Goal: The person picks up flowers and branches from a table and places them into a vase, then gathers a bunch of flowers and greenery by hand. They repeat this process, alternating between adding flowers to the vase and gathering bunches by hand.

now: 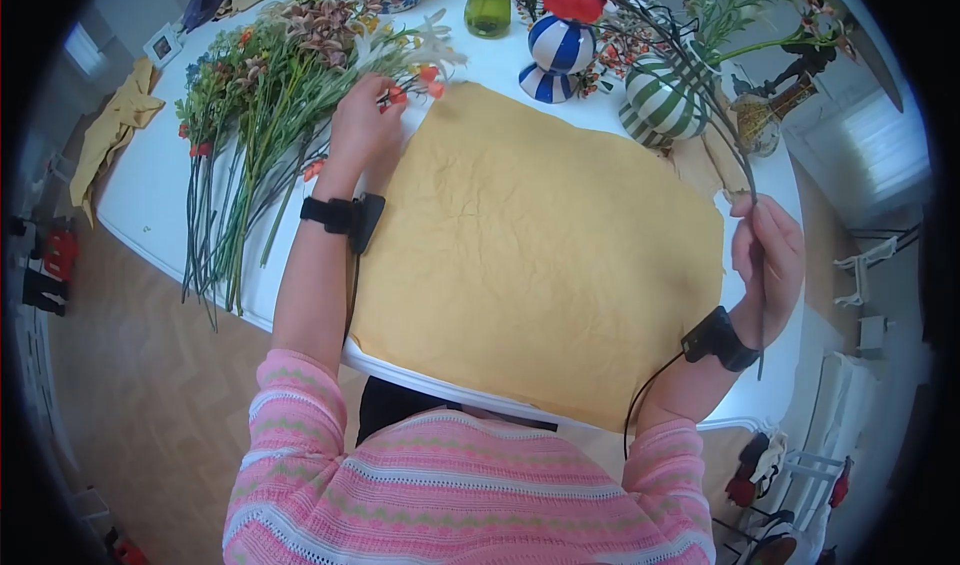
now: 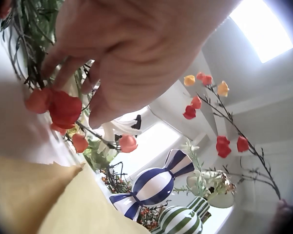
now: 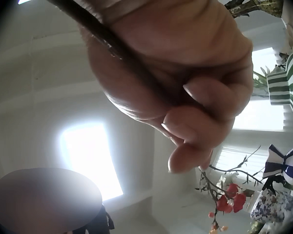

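Paper, a broad tan creased sheet (image 1: 540, 255), lies over the near middle of the white worktop (image 1: 150, 190). Right hand (image 1: 770, 245): fingers curled round a long dark-brown branching stem with red and yellow-orange blossoms (image 3: 111, 45). The stem is held upright beside the paper's right edge; its lower end passes the wrist. Hold the bare lower length firmly, without crushing, and keep the blossoms clear of the vases beyond.

Left hand (image 1: 365, 130): fingers among coral-red blossoms (image 2: 66, 109) by the paper's far left corner. Whether they pinch a stem cannot be told. Reach past the petals, take the stem itself, and separate it gently; the heaped green-stemmed mixed flowers (image 1: 275, 105) just beside could snag.

Beyond the paper stand a green-and-white striped rounded vase (image 1: 663, 100), a blue-and-white striped vase with a flared foot (image 1: 560, 45) and a green glass vase (image 1: 488, 7). Far left stands a small white-framed picture (image 1: 161, 47), its content too small to tell. No brand, label or writing is legible.
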A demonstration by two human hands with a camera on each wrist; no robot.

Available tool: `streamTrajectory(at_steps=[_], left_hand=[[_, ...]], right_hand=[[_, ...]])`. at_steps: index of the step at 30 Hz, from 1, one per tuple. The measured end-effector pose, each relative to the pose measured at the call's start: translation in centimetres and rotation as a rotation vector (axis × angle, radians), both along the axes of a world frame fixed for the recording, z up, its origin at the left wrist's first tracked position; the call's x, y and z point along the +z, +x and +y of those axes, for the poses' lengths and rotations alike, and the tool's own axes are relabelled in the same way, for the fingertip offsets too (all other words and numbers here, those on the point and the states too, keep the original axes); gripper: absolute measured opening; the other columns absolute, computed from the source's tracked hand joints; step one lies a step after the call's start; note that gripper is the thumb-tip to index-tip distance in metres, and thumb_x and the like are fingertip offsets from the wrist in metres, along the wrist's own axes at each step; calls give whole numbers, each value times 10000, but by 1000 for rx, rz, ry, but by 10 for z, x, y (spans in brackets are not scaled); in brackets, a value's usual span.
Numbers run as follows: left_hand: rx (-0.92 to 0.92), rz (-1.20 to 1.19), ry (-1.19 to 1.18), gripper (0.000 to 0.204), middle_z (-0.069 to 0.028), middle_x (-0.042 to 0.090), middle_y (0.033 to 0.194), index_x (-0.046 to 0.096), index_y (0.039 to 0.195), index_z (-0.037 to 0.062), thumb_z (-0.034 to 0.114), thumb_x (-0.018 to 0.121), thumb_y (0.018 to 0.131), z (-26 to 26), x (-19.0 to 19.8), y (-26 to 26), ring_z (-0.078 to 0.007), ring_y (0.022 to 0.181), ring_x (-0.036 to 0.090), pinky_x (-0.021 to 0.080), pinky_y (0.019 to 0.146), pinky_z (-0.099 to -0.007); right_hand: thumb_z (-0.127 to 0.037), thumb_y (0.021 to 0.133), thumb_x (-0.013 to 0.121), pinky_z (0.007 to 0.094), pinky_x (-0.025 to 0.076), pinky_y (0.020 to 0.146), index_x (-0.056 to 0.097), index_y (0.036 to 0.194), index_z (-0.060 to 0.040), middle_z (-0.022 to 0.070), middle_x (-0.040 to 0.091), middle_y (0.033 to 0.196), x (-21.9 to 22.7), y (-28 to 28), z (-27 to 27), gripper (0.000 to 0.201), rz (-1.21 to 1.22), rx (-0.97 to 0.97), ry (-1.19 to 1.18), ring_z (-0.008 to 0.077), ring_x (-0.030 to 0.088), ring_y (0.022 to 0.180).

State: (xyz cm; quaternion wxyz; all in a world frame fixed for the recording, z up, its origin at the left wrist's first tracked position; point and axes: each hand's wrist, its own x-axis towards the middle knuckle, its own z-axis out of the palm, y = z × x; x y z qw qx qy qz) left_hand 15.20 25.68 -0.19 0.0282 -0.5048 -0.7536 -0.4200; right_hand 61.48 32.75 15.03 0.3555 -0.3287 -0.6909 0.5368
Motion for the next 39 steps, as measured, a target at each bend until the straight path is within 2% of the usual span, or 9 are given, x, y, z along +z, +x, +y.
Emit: streamTrajectory(at_steps=[4, 9, 11, 12, 14, 18, 29, 34, 39], left_hand=[[165, 139, -34, 273, -165, 691, 934, 684, 1022, 74, 265, 695, 828, -12, 34, 36, -341, 878, 662, 524, 759, -413], [31, 126, -24, 300, -153, 708, 859, 690, 1063, 62, 281, 682, 858, -23, 72, 73, -293, 790, 692, 532, 708, -379], [-445, -382, 66, 321, -103, 716, 1026, 635, 1186, 23, 236, 600, 949, -23, 78, 89, -195, 902, 697, 520, 741, -299], [-449, -373, 73, 321, -103, 716, 1026, 635, 1186, 23, 236, 600, 949, -24, 83, 100, -195, 902, 697, 520, 741, -299], [-758, -790, 90, 361, -108, 687, 1096, 556, 1288, -4, 211, 514, 1001, -30, 101, 129, -173, 980, 662, 508, 806, -284], [-874, -1158, 195, 339, -112, 682, 1057, 541, 1289, -4, 183, 486, 1012, -28, 106, 163, -174, 983, 648, 493, 854, -279], [-971, -918, 59, 246, -70, 676, 933, 602, 1163, -38, 114, 559, 974, -16, 103, 168, -110, 885, 622, 487, 829, -266], [-950, -833, 199, 289, -75, 678, 1088, 598, 1223, -7, 144, 554, 981, -4, 118, 183, -118, 1034, 599, 465, 883, -281], [-913, -834, 134, 323, -54, 673, 1136, 607, 1233, 26, 227, 552, 987, 10, 111, 185, -121, 1073, 587, 455, 891, -288]], right_hand=[[-202, 1028, 425, 164, 331, 399, 591, 997, 42, 86, 611, 596, -9, -30, -5, 297, 104, 101, -150, 63, 458, 400], [-241, 1039, 405, 179, 379, 424, 565, 1009, 38, 119, 647, 659, -26, -60, -13, 323, 217, 322, -281, 95, 517, 436], [-248, 1040, 405, 185, 389, 432, 563, 1013, 34, 120, 651, 669, -31, -73, -20, 324, 229, 348, -303, 98, 526, 448], [-254, 1040, 405, 190, 399, 440, 561, 1017, 31, 120, 655, 679, -34, -79, -24, 325, 232, 375, -335, 100, 535, 460], [-266, 1040, 408, 190, 408, 459, 564, 1020, 21, 117, 657, 683, -39, -89, -32, 328, 215, 403, -355, 101, 546, 478], [-292, 1041, 402, 199, 443, 547, 582, 1029, -6, 98, 673, 734, -44, -103, -47, 338, 57, 473, -377, 102, 585, 572], [-140, 932, 629, 199, 439, 613, 654, 965, 0, -1, 645, 798, -44, -106, -41, 145, 15, 286, -142, 39, 564, 683], [-148, 918, 648, 186, 431, 541, 651, 898, -14, -6, 633, 765, -16, -97, -32, 136, -1, 272, -215, 32, 552, 603], [-148, 915, 643, 196, 422, 489, 647, 862, -13, 6, 626, 712, 34, -76, 11, 144, 71, -26, 153, 40, 548, 558]])
